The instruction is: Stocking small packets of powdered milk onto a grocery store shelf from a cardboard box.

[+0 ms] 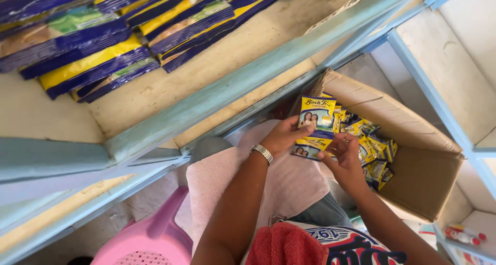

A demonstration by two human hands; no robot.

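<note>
Left hand (281, 137): we hold a small stack of blue-and-yellow sachets (316, 121) over the lap.
Right hand (345, 156): closed on the stack's lower edge.
Handling: we judge them light, soft, slippery; pinch the edges.
Cardboard box (423, 177): just beside, with more sachets.
Shelf (217, 73): above, with similar packets.

A pink plastic stool (150, 239) stands below the pale-blue shelf (217, 97).

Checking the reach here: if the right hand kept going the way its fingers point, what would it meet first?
Probably the packets that the left hand holds up; the right hand already touches them. The cardboard box lies beyond.
</note>
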